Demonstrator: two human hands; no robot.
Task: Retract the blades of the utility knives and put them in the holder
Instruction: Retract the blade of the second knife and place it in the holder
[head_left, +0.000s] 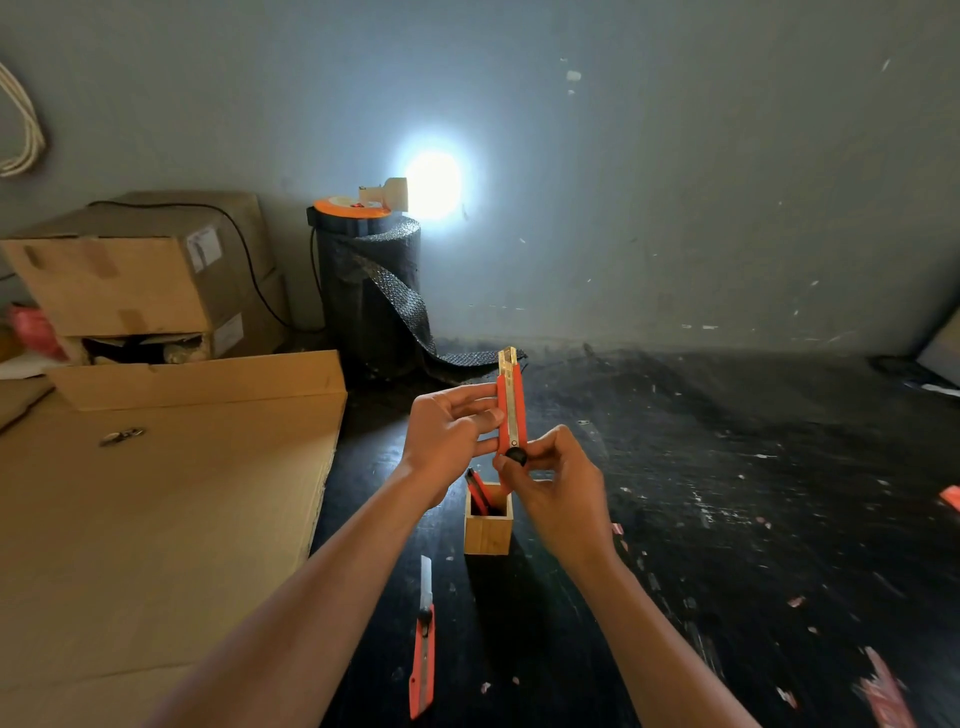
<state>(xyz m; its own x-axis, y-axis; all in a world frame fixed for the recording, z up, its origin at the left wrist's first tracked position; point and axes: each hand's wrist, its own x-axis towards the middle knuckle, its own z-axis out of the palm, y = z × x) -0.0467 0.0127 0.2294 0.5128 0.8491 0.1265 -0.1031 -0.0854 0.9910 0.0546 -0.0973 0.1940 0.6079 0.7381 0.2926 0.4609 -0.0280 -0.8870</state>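
Note:
I hold an orange utility knife (511, 405) upright above the table, its metal tip pointing up. My left hand (451, 434) grips its side. At the lower end, my right hand (553, 483) has its thumb on the black slider knob. Just below stands a small square wooden holder (487, 531) with one orange knife (480, 491) inside. Another orange knife (423, 654) lies flat on the black table near me, its blade extended and pointing away.
A large flat cardboard sheet (156, 519) covers the table's left side, with stacked boxes (140, 275) behind it. A black mesh roll (371, 291) stands by the wall with a bright lamp (431, 182) on top. Paper scraps litter the right of the table (727, 519).

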